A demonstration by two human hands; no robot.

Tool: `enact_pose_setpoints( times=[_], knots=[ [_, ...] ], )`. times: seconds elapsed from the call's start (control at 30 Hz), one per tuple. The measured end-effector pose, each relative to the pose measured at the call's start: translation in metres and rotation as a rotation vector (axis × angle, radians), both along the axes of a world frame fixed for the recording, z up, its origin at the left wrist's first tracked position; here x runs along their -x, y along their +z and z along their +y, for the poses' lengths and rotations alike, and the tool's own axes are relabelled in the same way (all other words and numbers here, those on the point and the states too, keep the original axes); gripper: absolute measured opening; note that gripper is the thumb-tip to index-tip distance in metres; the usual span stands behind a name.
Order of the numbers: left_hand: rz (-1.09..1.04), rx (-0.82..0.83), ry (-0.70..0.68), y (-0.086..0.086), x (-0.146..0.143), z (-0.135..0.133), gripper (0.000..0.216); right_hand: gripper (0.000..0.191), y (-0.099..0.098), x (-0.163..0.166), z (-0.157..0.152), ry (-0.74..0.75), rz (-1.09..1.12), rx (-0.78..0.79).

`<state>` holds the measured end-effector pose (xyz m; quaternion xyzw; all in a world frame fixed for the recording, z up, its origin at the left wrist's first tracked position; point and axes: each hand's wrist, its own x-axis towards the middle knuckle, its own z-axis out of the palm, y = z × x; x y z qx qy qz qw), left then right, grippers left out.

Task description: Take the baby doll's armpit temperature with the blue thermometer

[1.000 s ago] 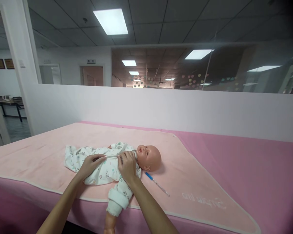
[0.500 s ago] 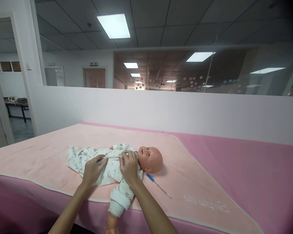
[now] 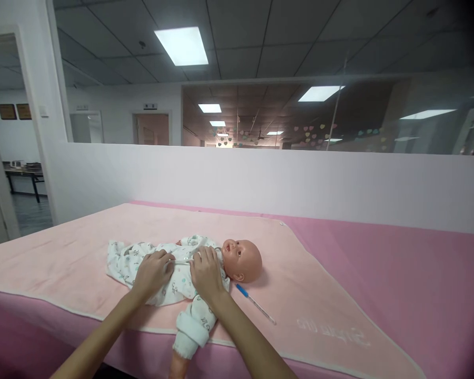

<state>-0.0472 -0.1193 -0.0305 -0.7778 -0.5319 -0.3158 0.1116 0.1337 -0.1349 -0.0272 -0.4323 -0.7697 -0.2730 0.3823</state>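
A baby doll [image 3: 243, 260] lies on its back, head to the right, dressed in a white printed baby garment [image 3: 181, 287]. My left hand [image 3: 155, 271] is closed on the garment's front edge at the belly. My right hand [image 3: 207, 271] pinches the same edge higher up, at the chest near the neck. Between the two hands the white edge runs in a nearly straight line. The doll's near arm [image 3: 189, 331], its sleeve cuff folded back, hangs over the table's front edge. Both sets of fingertips are partly hidden.
A thin clear stick with a blue cap [image 3: 243, 290] lies beside the doll's head. Beneath is a peach blanket [image 3: 319, 295] over a pink table cover [image 3: 418, 284]. A low white wall [image 3: 280, 181] with glass above stands behind; a doorway [image 3: 29, 158] is at left.
My left hand has turned, with its fingers curled closer over the garment edge. My right hand stays at the chest, slightly shifted. The view has shifted a little.
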Motion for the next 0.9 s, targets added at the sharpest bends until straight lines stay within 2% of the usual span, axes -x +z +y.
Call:
enact_pose_setpoints(
  times=[0.07, 0.13, 0.2, 0.27, 0.33, 0.43, 0.53, 0.6, 0.67, 0.77, 0.9],
  knots=[
    [0.089, 0.065, -0.069, 0.017, 0.005, 0.005, 0.024, 0.028, 0.005, -0.007, -0.014, 0.007, -0.063, -0.068],
    [0.091, 0.146, -0.160, 0.037, 0.009, 0.012, 0.023, 0.038, 0.009, -0.020, -0.032, 0.005, -0.074, -0.117],
    [0.004, 0.225, -0.254, 0.055, 0.005, 0.022, 0.027, 0.036, 0.009, -0.041, -0.052, -0.046, -0.040, -0.116],
    [-0.115, 0.308, -0.347, 0.066, -0.009, 0.034, 0.029, 0.030, 0.003, -0.068, -0.069, -0.142, 0.021, -0.058],
    [-0.234, 0.363, -0.424, 0.067, -0.031, 0.045, 0.027, 0.025, -0.009, -0.097, -0.083, -0.259, 0.075, 0.014],
    [-0.311, 0.416, -0.511, 0.052, -0.065, 0.059, 0.028, 0.016, -0.035, -0.134, -0.097, -0.409, 0.043, 0.101],
    [-0.260, 0.510, -0.555, 0.035, -0.083, 0.068, 0.029, 0.016, -0.055, -0.154, -0.105, -0.418, 0.058, 0.193],
    [-0.242, 0.564, -0.572, 0.030, -0.084, 0.070, 0.029, 0.020, -0.058, -0.161, -0.107, -0.426, 0.095, 0.197],
    [-0.280, 0.589, -0.576, 0.032, -0.079, 0.071, 0.031, 0.026, -0.048, -0.164, -0.112, -0.497, 0.134, 0.181],
    [-0.452, 0.597, -0.518, 0.045, -0.071, 0.070, 0.036, 0.027, -0.009, -0.166, -0.121, -0.572, 0.208, 0.213],
    [-0.671, 0.662, -0.504, 0.061, -0.068, 0.073, 0.040, 0.020, 0.052, -0.146, -0.116, -0.459, 0.297, 0.206]
  ],
)
